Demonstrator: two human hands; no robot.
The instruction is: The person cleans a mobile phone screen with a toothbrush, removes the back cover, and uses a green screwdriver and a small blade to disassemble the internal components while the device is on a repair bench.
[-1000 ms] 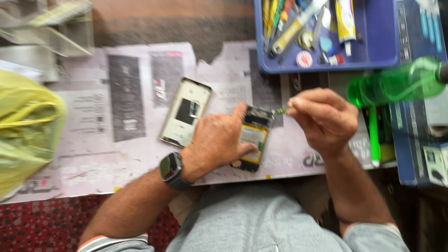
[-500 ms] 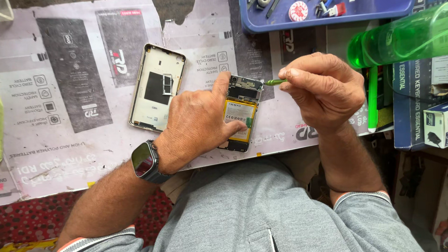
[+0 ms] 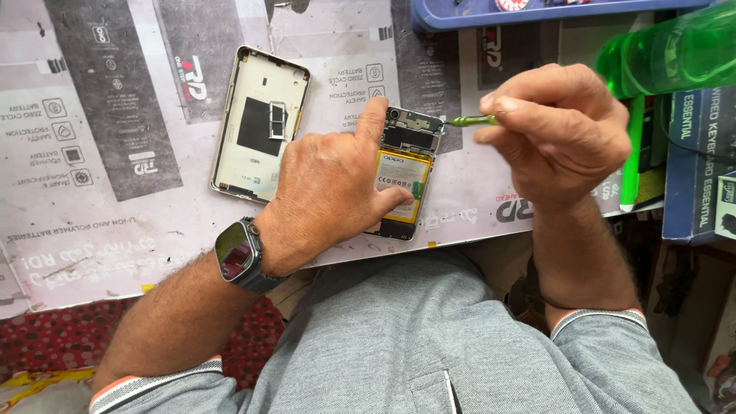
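Green-handled screwdriver (image 3: pixel 474 120) sits pinched between the thumb and curled fingers of the right hand (image 3: pixel 556 134), its tip just at the top edge of the opened phone (image 3: pixel 402 172); the left hand (image 3: pixel 333 192) presses down on that phone, forefinger stretched along its left side, thumb flat on the yellow-framed battery (image 3: pixel 399 175), fingers spread; left of those fingers, close by, lies the removed back cover (image 3: pixel 257 123), inside up; a smartwatch (image 3: pixel 236 253) rides the left wrist.
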